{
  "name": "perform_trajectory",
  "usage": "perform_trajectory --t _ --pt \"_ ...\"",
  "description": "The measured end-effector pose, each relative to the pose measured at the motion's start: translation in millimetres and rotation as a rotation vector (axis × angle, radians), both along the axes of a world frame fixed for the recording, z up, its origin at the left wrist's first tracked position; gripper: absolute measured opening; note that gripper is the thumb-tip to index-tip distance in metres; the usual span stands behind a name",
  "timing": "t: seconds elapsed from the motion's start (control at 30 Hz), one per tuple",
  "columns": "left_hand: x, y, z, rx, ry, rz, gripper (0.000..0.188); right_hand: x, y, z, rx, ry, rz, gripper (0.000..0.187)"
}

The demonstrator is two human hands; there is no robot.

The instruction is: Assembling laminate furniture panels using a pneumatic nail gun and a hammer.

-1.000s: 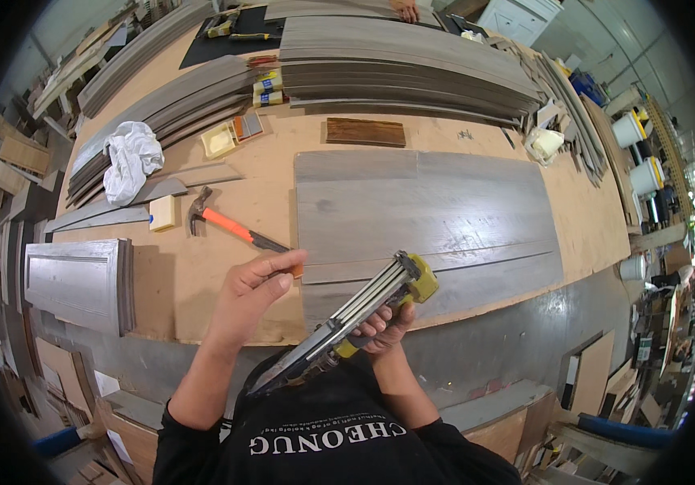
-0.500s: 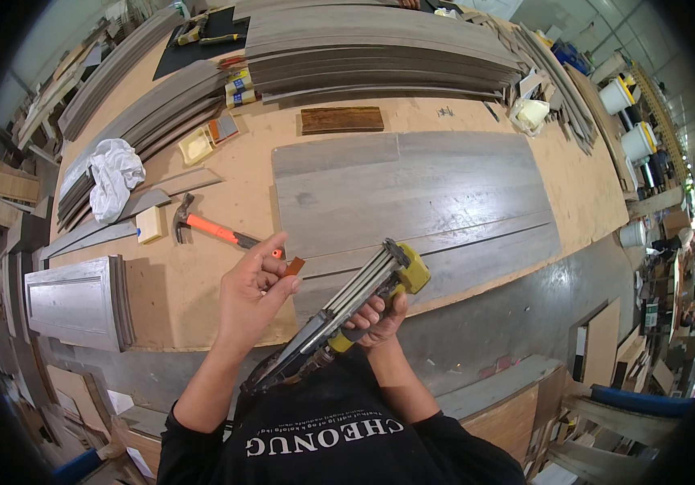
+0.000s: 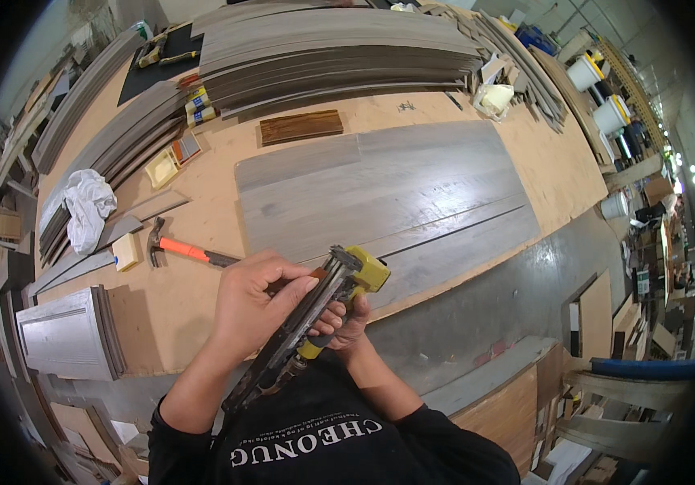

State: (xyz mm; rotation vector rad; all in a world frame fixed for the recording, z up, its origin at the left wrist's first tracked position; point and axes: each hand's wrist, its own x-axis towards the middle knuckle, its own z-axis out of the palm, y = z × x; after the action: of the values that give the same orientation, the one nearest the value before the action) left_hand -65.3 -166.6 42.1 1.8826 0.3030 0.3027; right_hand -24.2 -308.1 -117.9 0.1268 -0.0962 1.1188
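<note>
My right hand [image 3: 347, 327] is wrapped round the grip of a yellow-green and black nail gun [image 3: 371, 272]. The tool is tilted across my front, its long grey magazine running down toward my left side. My left hand [image 3: 252, 299] pinches a small brown strip [image 3: 319, 274], which looks like a stick of nails, against the magazine near the tool's far end. My fingers hide most of the strip. Beyond the nail gun lie grey wood boards [image 3: 396, 182] joined side by side, with a dark gap between two of them. A hammer with an orange handle [image 3: 183, 248] rests left of them.
Tall stacks of grey boards [image 3: 339, 65] stand along the table's far side. A brown wood sample [image 3: 301, 128] lies before them. At left are a white cloth [image 3: 88, 210], a pale yellow block [image 3: 127, 252] and grey panels [image 3: 66, 331]. The table edge runs near me.
My left hand has moved right, bringing the brown strip from beside the nail gun to its magazine. The whole view has shifted slightly. My right hand keeps its hold on the nail gun.
</note>
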Motion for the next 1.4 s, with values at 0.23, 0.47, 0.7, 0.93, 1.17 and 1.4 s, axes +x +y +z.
perform_trajectory --t 0.23,0.47,0.7,0.93,1.17,1.4 --pt "4.3 -3.1 2.3 -0.010 0.062 -0.022 0.011 2.1 0.4 0.7 0.008 -0.002 -0.026 0.042" --pt "8.0 -6.6 -4.4 0.061 0.018 0.018 0.008 2.9 4.1 0.8 0.047 0.026 -0.028 0.036" --pt "13.1 -6.3 -1.4 0.547 -0.146 0.009 0.012 0.0 7.9 1.5 0.009 0.032 -0.031 0.037" --pt "9.2 5.7 -12.9 0.449 -0.116 -0.083 0.021 -1.4 7.0 -1.1 0.001 0.027 -0.068 0.036" --pt "-12.5 17.8 -30.1 0.150 -0.009 -0.065 0.031 1.2 5.1 5.3 -0.091 0.036 -0.135 0.037" --pt "-16.6 16.7 -30.3 0.175 0.012 -0.007 0.011 -1.5 1.8 11.3 -0.173 0.022 -0.151 0.036"
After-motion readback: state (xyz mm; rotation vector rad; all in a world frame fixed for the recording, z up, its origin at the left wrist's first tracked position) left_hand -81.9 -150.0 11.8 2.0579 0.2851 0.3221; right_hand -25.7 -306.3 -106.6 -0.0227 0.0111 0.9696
